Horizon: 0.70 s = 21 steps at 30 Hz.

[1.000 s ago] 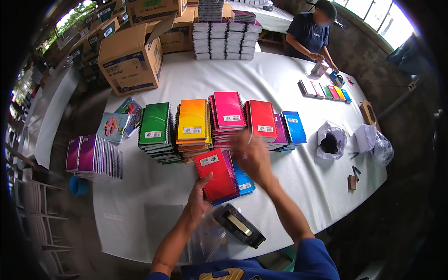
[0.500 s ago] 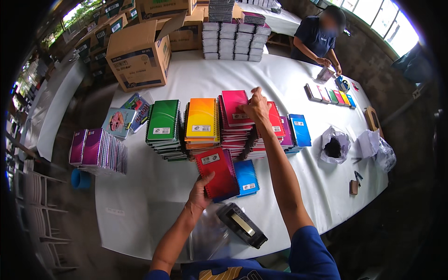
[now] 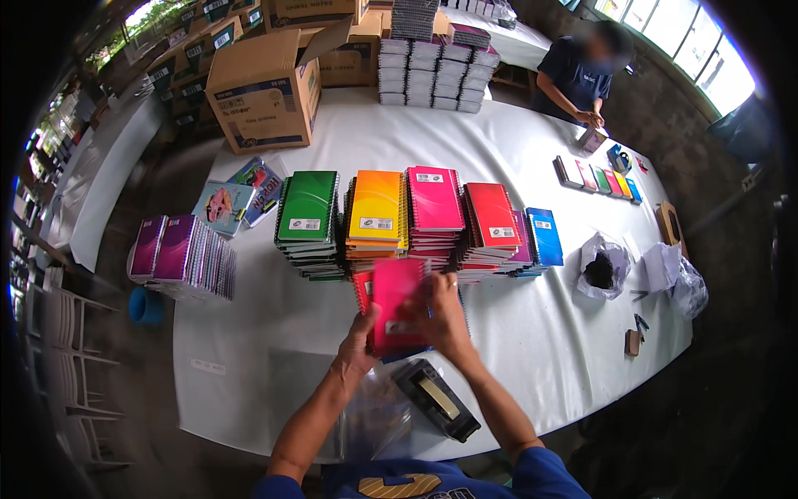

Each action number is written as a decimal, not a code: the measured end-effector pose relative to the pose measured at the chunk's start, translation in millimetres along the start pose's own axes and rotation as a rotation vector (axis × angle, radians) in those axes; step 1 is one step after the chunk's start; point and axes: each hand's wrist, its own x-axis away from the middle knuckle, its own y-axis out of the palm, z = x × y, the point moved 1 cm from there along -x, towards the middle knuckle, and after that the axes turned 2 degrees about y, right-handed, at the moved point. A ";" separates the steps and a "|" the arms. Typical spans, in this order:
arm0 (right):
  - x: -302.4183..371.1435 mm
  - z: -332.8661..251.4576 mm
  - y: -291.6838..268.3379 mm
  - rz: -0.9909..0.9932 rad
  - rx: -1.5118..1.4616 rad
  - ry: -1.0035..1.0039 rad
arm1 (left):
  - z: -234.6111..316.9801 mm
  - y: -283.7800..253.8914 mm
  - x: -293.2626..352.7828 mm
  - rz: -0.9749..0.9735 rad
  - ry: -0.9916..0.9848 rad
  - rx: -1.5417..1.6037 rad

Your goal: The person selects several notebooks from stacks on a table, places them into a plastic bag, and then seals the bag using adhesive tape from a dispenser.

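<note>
In front of me my left hand (image 3: 359,343) is closed on the left edge of a red spiral notebook (image 3: 362,288). A pink spiral notebook (image 3: 394,295), slightly blurred, lies over it. My right hand (image 3: 446,320) grips the pink one by its right side. Beneath them a blue notebook is mostly hidden. Just beyond my hands stand stacks of spiral notebooks: green (image 3: 307,204), yellow (image 3: 376,202), pink (image 3: 435,200), red (image 3: 492,214), purple (image 3: 523,241) and blue (image 3: 545,233).
A black tape dispenser (image 3: 436,401) lies near my body beside clear plastic sheets (image 3: 374,420). Wrapped purple notebooks (image 3: 183,254) stand at left, a carton (image 3: 262,100) at far left. A plastic bag (image 3: 600,270) sits at right. Across the table another person (image 3: 578,79) handles a small package.
My right hand has come back from the pink stack with a pink notebook and brought it over the red one in my left hand. The view has shifted slightly.
</note>
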 end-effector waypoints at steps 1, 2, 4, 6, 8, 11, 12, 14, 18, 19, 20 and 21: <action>6.4 -17.1 3.5 0.066 0.177 -0.038 | 4.1 1.1 2.3 0.003 0.006 0.000; -0.6 -33.6 -3.8 0.086 0.129 -0.025 | 11.1 3.1 7.9 0.064 0.008 -0.062; -28.0 -39.2 -10.8 0.152 0.138 -0.213 | 14.4 5.2 9.6 0.075 -0.001 -0.094; -53.0 -40.3 -8.6 0.225 0.145 -0.409 | 17.8 2.2 5.8 0.038 0.000 -0.108; -71.2 -36.3 12.8 0.120 0.382 -0.633 | 22.2 -2.1 4.0 0.008 0.013 -0.120; -78.3 -32.0 14.2 0.100 0.305 -0.694 | 28.9 -12.9 7.1 0.044 0.021 -0.096; -80.1 -32.2 10.4 0.124 0.302 -0.706 | 30.2 -15.4 8.1 0.049 0.006 -0.099; -83.3 -30.0 2.2 0.111 0.249 -0.731 | 30.7 -19.3 10.0 0.056 -0.008 -0.097; -82.5 -49.3 -34.3 0.065 -0.119 -0.617 | 29.7 -25.2 12.7 0.029 -0.060 -0.089; -83.2 -59.6 -46.9 -0.035 -0.387 -0.513 | 30.3 -26.6 13.5 -0.005 -0.088 -0.078; -87.0 -71.1 -57.1 -0.201 -0.590 -0.523 | 31.1 -29.2 15.8 0.004 -0.081 -0.081; -93.1 -75.5 -57.5 -0.200 -0.594 -0.524 | 30.0 -28.1 16.2 -0.070 -0.031 -0.128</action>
